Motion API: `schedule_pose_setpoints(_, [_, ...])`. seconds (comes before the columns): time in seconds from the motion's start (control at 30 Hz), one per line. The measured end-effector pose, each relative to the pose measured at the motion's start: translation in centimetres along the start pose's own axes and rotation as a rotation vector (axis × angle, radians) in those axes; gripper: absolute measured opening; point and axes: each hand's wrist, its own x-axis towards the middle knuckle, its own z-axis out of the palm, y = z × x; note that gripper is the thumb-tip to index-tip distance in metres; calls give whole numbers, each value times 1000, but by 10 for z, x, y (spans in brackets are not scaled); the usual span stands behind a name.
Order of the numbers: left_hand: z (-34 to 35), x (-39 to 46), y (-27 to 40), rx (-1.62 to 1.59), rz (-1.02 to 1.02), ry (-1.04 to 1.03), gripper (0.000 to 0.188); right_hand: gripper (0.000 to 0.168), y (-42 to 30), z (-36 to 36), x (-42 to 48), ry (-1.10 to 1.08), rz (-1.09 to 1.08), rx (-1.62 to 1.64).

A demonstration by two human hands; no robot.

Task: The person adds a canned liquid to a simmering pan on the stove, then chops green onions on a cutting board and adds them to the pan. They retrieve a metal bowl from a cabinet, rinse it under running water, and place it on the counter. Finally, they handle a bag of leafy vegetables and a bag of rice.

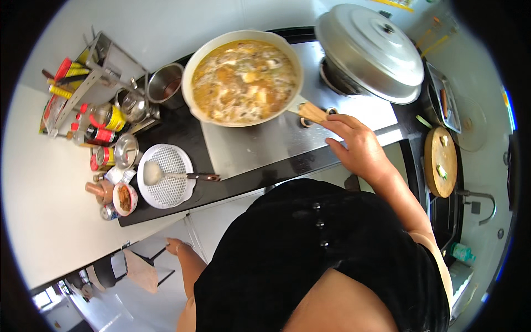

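A large cream-coloured pan (188, 103) stands on the left of the steel gas hob (244, 147). Stew with pale chunks (244, 83) fills it in a yellowish broth. Its wooden handle (313, 112) points to the lower right. My right hand (359, 147) is at the end of that handle, fingertips touching or just beside it, the thumb held apart below. At my side, away from the counter, hangs my left hand (173, 245); nothing shows in it, and its fingers are too small to make out.
A lidded aluminium pot (369, 54) occupies the right burner. On the left, a ladle (153, 172) rests across a white perforated tray (176, 195), near a small bowl of food (125, 199), bottles (105, 135) and a steel pot (166, 83). A round chopping board (440, 162) lies near the tap (489, 203).
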Motion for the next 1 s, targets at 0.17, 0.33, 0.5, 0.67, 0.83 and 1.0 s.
schedule_pose_setpoints(0.17, [-27,-106,11,-49,-113,-241,50,27,25,-25,-39,117,-35,12])
schedule_pose_setpoints(0.33, [-10,-162,20,-52,19,-362,49,23,62,-54,-95,264,-32,-3])
schedule_pose_setpoints(0.5, [-3,-215,51,-76,145,-458,48,22,106,-86,-177,342,125,-11])
schedule_pose_setpoints(0.67, [-2,-266,68,-97,232,-521,47,21,159,-102,-253,383,357,-113])
schedule_pose_setpoints(0.83, [-7,-310,71,-125,263,-571,45,22,201,-111,-305,370,568,-115])
schedule_pose_setpoints(1.0, [-19,-336,58,-138,265,-607,44,20,224,-109,-319,374,588,-75])
